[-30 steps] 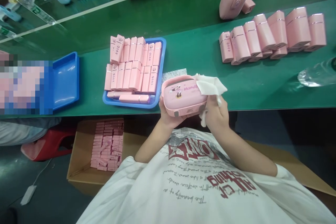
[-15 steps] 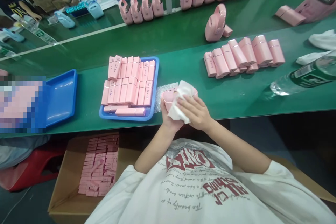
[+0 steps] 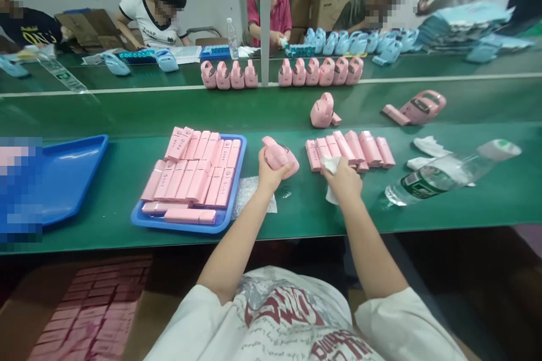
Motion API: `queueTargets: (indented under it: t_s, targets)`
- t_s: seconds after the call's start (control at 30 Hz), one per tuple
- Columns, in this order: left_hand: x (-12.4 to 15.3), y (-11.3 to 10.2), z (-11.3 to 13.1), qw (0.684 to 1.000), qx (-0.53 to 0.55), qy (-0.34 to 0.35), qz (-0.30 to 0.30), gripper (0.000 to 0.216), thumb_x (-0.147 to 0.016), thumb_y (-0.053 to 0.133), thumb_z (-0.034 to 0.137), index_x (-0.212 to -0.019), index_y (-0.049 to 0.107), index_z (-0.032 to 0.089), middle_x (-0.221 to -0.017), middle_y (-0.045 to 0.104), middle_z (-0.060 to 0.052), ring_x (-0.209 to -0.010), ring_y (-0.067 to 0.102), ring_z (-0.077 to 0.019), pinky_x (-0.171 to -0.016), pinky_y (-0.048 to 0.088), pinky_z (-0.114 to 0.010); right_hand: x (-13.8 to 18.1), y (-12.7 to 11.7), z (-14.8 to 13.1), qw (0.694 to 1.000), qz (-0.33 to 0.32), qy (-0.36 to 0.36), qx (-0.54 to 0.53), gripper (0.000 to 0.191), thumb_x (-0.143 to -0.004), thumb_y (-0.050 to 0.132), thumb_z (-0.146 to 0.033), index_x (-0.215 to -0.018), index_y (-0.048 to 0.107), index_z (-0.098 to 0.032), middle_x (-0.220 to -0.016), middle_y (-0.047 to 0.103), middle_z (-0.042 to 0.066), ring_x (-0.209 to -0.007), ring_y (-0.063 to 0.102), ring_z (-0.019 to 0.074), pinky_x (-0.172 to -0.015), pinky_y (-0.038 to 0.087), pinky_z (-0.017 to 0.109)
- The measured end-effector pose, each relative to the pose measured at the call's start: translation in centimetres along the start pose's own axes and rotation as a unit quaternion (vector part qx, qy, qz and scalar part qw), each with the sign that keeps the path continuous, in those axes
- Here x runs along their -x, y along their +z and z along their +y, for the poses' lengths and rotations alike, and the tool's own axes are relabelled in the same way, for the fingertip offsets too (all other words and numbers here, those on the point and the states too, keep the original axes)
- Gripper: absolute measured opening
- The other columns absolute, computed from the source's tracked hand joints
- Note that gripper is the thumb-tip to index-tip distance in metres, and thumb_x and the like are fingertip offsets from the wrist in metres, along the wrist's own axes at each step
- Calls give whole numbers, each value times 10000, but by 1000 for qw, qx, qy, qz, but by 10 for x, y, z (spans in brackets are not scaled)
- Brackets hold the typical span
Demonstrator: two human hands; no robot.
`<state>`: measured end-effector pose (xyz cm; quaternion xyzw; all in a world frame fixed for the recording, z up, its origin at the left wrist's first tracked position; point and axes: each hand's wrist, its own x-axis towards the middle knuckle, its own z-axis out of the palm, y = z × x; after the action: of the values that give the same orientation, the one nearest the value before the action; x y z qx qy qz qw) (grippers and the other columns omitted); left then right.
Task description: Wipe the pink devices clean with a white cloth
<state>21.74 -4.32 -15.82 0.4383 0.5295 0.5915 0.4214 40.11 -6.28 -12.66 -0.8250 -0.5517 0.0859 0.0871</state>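
Note:
My left hand [image 3: 269, 172] is closed round a pink handheld device [image 3: 280, 155], held out over the green table [image 3: 127, 192] just right of the blue tray. A white cloth [image 3: 331, 168] is bunched in my right hand [image 3: 345, 180], whose fingers rest near the left end of a row of pink rectangular pieces [image 3: 349, 149]. The blue tray [image 3: 228, 211] at the left holds several pink rectangular pieces [image 3: 195, 172] in rows.
A plastic water bottle [image 3: 440, 175] lies on its side at the right, with white cloths [image 3: 429, 146] behind it. More pink devices [image 3: 322, 110] sit on the belt beyond. An empty blue tray [image 3: 68, 175] is at the left. Other people work across the line. A carton of pink parts [image 3: 93, 310] is below.
The view has lifted to show the far side. My left hand moved the pink device forward over the table. My right hand took the cloth off it and reached right toward the row of pink pieces.

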Motion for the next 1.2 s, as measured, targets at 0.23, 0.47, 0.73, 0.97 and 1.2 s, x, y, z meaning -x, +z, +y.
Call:
queueTargets:
  t_s: [0.23, 0.47, 0.73, 0.97, 1.2]
  targets:
    - [-83, 31, -13, 964, -244, 103, -19, 1073, -530, 857, 275, -1429, 273, 224, -1364, 384, -139, -1336, 385, -284, -1120, 322, -380, -3, 9, 0, 999, 32, -20, -16, 350, -875, 494, -413, -1068, 564, -130, -962, 669, 155, -912, 654, 288, -717, 449, 318]
    - [-171, 30, -18, 942, -306, 129, -36, 1051, -583, 823, 237, -1466, 254, 213, -1364, 364, -138, -1320, 402, -253, -1127, 312, -340, 7, 38, 4, 988, 59, -122, -76, 345, -788, 530, -387, -997, 644, -138, -821, 686, 117, -812, 664, 258, -699, 466, 298]
    - [-231, 16, -16, 924, -353, 130, -68, 880, -611, 790, 148, -1400, 408, 223, -1471, 317, -125, -1375, 364, -254, -1138, 307, -323, -10, 71, 9, 918, 106, -348, -157, 358, -817, 452, -363, -1050, 665, -194, -907, 728, 72, -732, 692, 226, -623, 533, 297]
    - [-235, 21, -13, 931, -363, 31, 5, 891, -744, 698, 210, -1487, 208, 247, -1452, 376, -185, -1299, 468, -322, -1067, 378, -467, -11, 73, 4, 922, 80, -370, -87, 384, -858, 463, -280, -1196, 617, -181, -1065, 712, 77, -859, 704, 223, -683, 550, 277]
    - [-160, 42, -20, 936, -345, 28, 57, 776, -769, 585, 145, -1452, 217, 117, -1468, 323, -256, -1441, 243, -350, -1161, 222, -500, -29, 35, -65, 968, -39, -246, 13, 381, -909, 474, -275, -1269, 533, -162, -1073, 681, 133, -933, 676, 253, -745, 501, 300]
